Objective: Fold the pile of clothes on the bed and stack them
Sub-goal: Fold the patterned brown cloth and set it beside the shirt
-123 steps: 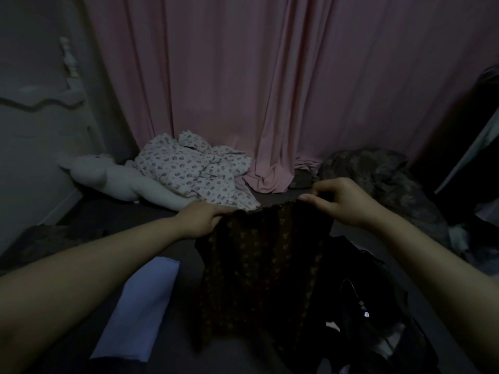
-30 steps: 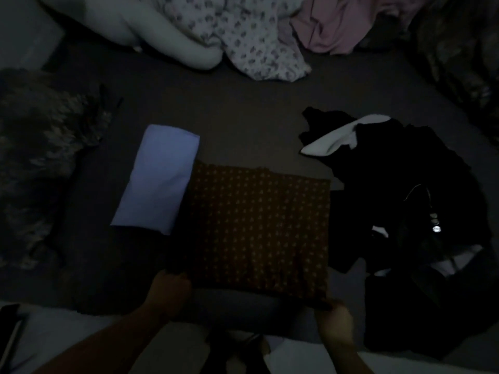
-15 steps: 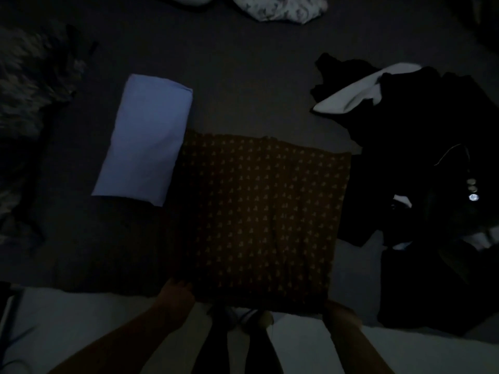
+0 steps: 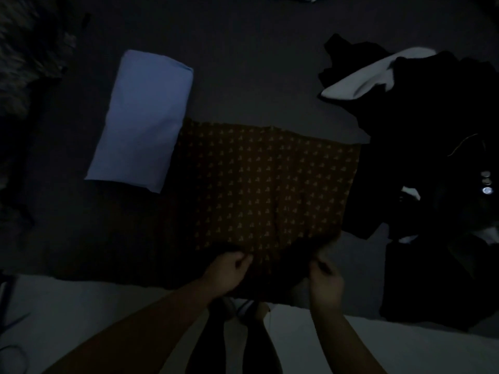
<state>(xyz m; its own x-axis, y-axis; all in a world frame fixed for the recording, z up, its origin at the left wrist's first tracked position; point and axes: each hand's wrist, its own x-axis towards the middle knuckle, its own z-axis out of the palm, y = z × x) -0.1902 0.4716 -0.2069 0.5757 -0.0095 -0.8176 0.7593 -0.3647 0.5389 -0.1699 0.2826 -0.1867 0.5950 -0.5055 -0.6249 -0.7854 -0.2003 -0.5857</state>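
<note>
A dim room; the dark grey bed [image 4: 256, 76] stretches beyond both hands. The brown patterned garment [image 4: 264, 190] lies flat just ahead, its near edge pinched by the left hand [image 4: 225, 273] and right hand [image 4: 325, 279]. A dark clothes pile [image 4: 432, 171] sits right, a folded blue piece [image 4: 143, 117] ahead-left.

A dark brown cloth with small orange dots [image 4: 270, 184] lies spread flat on the dark grey bed [image 4: 243, 63]. At the bed's near edge, the left hand [image 4: 225, 271] and right hand [image 4: 325, 276] pinch its near hem. A folded pale blue garment [image 4: 143, 120] touches its left side; a heap of black clothes [image 4: 432, 157] lies along the right edge.
</note>
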